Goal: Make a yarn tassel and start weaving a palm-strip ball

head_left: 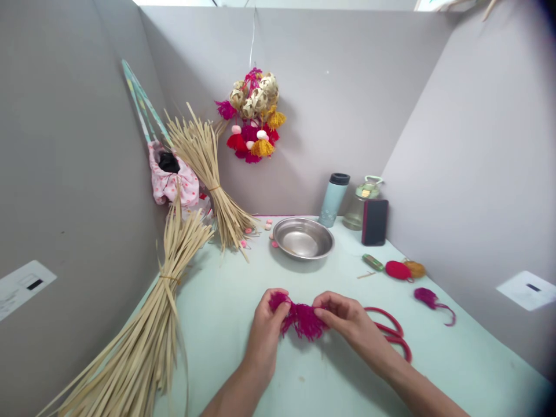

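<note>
A fluffy bundle of magenta yarn (306,322), its strands fanned out, spans the gap between my two hands above the pale green table. My left hand (268,318) pinches its left end between thumb and fingers. On the other side, my right hand (341,315) grips the right end with the thumb and fingertips. Red-handled scissors (397,336) lie just beyond my right forearm, their blades hidden behind it.
A steel bowl (304,238) stands ahead, with a tumbler (333,200), bottle (355,208) and phone (375,223) behind right. Yarn balls (397,270) lie at right. Straw bundles (169,289) fill the left. Tasselled ornaments (254,116) hang at the back wall.
</note>
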Motion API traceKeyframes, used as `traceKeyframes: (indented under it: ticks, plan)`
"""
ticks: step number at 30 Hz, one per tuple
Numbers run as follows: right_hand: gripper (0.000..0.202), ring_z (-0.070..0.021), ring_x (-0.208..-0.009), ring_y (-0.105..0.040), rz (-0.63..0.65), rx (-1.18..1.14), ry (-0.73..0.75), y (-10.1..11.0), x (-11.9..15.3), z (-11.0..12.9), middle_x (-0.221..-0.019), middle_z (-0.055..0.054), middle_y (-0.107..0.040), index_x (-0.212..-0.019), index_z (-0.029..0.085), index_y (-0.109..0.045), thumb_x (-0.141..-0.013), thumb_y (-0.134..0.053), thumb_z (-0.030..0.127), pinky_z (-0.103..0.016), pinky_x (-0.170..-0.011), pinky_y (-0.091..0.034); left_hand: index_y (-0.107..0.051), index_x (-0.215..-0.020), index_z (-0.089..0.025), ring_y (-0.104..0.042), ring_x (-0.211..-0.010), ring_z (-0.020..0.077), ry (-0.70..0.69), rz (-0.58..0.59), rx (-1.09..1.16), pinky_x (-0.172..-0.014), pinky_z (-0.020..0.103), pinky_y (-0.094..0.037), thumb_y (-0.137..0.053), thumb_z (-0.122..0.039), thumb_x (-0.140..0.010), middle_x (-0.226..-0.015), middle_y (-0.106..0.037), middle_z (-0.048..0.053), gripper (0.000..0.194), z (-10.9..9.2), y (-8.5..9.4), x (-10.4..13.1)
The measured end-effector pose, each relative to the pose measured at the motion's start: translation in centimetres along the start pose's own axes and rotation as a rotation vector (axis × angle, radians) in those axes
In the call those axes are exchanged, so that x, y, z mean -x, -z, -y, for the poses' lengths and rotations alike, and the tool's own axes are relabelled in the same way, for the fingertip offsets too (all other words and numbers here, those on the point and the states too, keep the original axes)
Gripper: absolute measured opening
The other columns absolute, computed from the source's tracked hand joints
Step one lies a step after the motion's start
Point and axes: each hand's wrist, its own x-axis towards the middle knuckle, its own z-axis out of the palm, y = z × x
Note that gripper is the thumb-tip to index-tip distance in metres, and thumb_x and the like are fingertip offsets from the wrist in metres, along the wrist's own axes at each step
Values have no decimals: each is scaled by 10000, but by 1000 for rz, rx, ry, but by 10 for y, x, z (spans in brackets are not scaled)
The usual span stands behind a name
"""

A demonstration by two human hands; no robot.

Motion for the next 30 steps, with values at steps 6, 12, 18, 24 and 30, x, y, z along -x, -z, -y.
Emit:
traceKeyframes:
  ticks: [6, 12, 18, 24, 30]
  plan:
    - [279, -148, -670, -509, -24, 53, 3, 1, 0, -1, -699, -2, -604, -800, 177, -672, -834, -627, 450, -273, -651, -411, -515, -1084, -193, -582, -896, 159, -7, 110, -42, -825, 269, -463, -754, -329, -719, -1017, -598, 51, 456, -1, -3, 2]
    - [273, -134, -626, -463, -135, 113, -17, 11, -2, -3, -645, 17, -548, -753, 182, -669, -788, -668, 452, -257, -596, -393, -505, -1058, -185, -583, -812, 146, -19, 130, -65, -768, 260, -476, -724, -216, -696, -897, -615, 26, 424, 2, -2, 0]
    - [283, -133, -652, -500, -169, 55, -14, 14, -3, -5, -688, 20, -567, -870, 197, -664, -786, -670, 468, -248, -625, -435, -504, -1045, -179, -585, -800, 147, -32, 140, -67, -739, 258, -482, -694, -153, -680, -890, -616, 27, 413, 3, -2, -2]
    - [311, -148, -648, -529, -228, 149, -18, 16, 1, 4, -684, 12, -589, -901, 206, -649, -814, -623, 503, -254, -627, -452, -508, -1003, -171, -572, -748, 134, -42, 188, -165, -701, 243, -461, -634, -103, -681, -884, -643, 37, 352, 0, -4, 0]
    - [248, -192, -823, -568, -82, 297, 77, 14, 3, 11, -941, -31, -643, -966, 229, -643, -862, -590, 448, -278, -720, -458, -523, -1034, -174, -582, -803, 158, -56, 189, -197, -758, 265, -461, -671, -270, -762, -898, -622, 42, 324, 2, -1, 2]
